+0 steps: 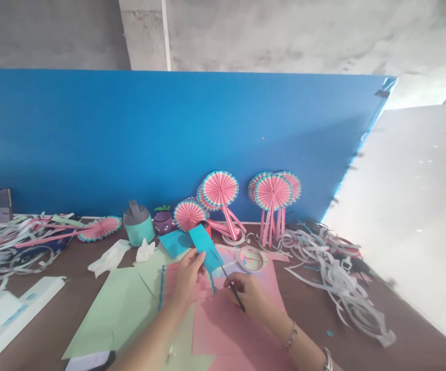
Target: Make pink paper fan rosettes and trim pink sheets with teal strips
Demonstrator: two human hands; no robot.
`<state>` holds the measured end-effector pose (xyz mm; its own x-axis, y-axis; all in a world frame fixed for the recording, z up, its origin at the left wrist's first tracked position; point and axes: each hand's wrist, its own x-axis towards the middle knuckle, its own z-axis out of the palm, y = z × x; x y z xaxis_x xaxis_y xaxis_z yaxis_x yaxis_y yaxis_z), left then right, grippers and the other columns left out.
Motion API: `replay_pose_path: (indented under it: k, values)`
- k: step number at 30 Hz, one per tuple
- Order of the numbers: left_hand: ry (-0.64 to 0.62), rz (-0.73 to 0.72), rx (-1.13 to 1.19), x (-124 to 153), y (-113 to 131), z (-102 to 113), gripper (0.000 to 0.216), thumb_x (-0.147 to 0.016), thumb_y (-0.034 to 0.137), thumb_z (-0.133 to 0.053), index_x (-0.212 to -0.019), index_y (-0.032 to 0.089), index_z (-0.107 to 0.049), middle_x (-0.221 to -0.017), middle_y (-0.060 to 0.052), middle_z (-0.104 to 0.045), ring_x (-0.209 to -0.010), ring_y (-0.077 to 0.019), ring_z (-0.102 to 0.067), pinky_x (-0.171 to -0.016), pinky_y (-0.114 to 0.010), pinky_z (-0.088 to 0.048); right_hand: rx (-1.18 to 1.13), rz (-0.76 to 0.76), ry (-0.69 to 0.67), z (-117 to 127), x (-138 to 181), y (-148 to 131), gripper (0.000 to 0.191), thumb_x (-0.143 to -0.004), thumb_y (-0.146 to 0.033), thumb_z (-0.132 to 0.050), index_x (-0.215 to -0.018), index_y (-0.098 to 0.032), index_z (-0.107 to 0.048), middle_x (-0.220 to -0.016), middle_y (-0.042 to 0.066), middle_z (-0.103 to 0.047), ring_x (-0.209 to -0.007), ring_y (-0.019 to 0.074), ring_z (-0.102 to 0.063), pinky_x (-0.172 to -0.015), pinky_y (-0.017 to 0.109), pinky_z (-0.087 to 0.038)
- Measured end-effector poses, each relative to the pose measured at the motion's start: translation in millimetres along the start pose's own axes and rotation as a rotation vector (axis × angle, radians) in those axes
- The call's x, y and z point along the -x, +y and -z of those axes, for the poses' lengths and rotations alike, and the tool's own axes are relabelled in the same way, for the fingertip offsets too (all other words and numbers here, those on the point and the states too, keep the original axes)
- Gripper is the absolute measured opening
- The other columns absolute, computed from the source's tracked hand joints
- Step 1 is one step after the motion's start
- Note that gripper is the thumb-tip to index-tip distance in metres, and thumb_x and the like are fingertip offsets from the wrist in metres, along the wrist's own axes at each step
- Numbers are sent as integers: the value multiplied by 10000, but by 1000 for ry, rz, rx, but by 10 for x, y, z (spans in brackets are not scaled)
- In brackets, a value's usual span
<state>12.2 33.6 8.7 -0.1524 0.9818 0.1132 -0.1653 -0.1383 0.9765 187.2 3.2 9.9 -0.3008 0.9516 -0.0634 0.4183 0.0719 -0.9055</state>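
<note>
A strip of bright blue paper [204,243] is held up in my left hand [191,268], thumb on top and fingers curled behind it. My right hand [248,291] is closed around a pair of dark-handled scissors [238,300], seen nearly edge-on. Their thin blades point up and away, at the right edge of the blue paper. Below my hands lie a pleated pink paper with blue borders [170,283] and large pink sheets [223,324]. Another blue piece of paper [174,244] rests just beyond my left hand.
Light green sheets [110,309] spread at left. A tape roll [250,259] sits beyond my right hand. Pink folding fans [273,192] lean on the blue partition [168,134]. A teal cup [138,225], tangled white strips [334,273] and a power strip [33,304] surround the work.
</note>
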Motion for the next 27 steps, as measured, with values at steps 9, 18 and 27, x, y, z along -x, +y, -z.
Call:
replay_pose_path:
  k: [9, 18, 27]
  values:
    - [6, 11, 15, -6, -22, 3, 362, -668, 523, -693, -621, 193, -552, -513, 62, -463, -469, -85, -411, -475, -209, -312, 23, 3, 23, -18, -27, 52, 109, -712, -263, -587, -757, -170, -621, -475, -64, -420, -409, 83, -357, -401, 210, -280]
    - [-7, 16, 13, 24, 28, -14, 314, -668, 468, -700, -628, 193, -554, -516, 65, -463, -472, -88, -407, -482, -213, -323, 3, 25, 15, -18, -40, 116, 156, -733, -291, -602, -823, -166, -626, -494, -67, -426, -418, 80, -361, -412, 209, -285]
    - [-22, 28, 16, 20, 18, -11, 292, -688, 434, -685, -632, 191, -533, -524, 67, -458, -477, -85, -392, -482, -207, -313, -8, 16, 15, -27, -51, 123, 116, -711, -228, -558, -790, -166, -617, -479, -74, -416, -402, 75, -366, -389, 192, -279]
